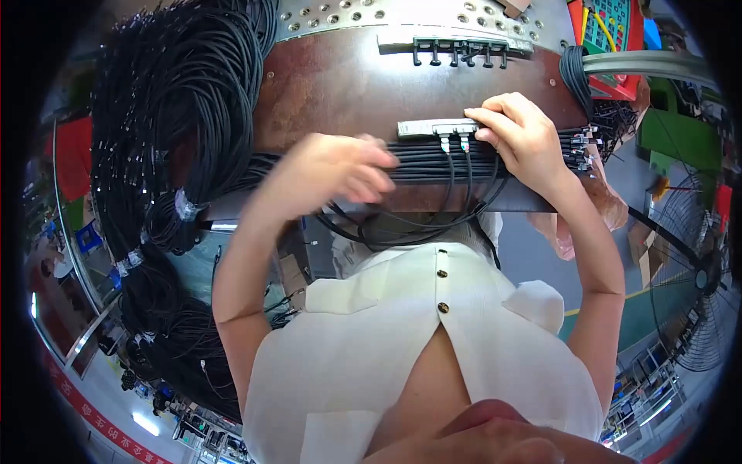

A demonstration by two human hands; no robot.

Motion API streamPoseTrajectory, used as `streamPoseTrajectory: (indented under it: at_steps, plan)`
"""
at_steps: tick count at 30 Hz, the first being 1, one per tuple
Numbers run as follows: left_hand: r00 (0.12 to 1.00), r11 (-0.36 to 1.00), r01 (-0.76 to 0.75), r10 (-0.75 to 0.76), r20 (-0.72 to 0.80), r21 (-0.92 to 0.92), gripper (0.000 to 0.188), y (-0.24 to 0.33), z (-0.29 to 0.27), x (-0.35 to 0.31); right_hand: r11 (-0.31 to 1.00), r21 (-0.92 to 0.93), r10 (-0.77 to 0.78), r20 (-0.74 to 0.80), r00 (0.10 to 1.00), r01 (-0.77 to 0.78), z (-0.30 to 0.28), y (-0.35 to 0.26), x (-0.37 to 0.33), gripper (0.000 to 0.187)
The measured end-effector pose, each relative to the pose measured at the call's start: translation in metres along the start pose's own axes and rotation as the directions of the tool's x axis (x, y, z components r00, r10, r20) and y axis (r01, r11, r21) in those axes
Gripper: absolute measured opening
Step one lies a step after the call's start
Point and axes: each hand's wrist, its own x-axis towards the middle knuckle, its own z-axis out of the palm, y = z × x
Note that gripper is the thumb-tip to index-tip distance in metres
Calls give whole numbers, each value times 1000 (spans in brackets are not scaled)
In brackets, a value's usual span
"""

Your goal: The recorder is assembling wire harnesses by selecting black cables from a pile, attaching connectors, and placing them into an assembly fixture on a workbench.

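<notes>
A silver-grey bar fixture (417, 129) lies on the brown tabletop in front of me, two small white connectors (455, 145) with black cables plugged along its near side. At its right end my right hand (524, 139) is closed, thumb and index finger pinching the bar; whether a cable end is also under the fingertips is hidden. Across the near table edge runs a thick bundle of black cables (417, 166), passing under both hands. My left hand (334, 172) hovers over the bundle's left part, blurred, fingers loosely bent and apart with nothing visible in them.
Large coils of black cable (209, 69) hang at the left. A second bar with black hooks (460, 50) sits at the back, before a perforated metal strip (332, 15). A red-and-green device (610, 31) stands far right; a floor fan (684, 271) is beyond my right arm.
</notes>
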Motion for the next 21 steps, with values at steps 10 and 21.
streamPoseTrajectory:
  at_steps: [10, 21]
  plan:
    - [925, 694, -357, 169, -340, -626, 34, 98, -2, 120, 968, -246, -60, -406, 912, -46, -1, 106, 193, 27]
    - [859, 748, -446, 512, -1, -491, 18, 105, -90, 168, 934, -354, -173, -338, 925, 46, -2, 93, 185, 34]
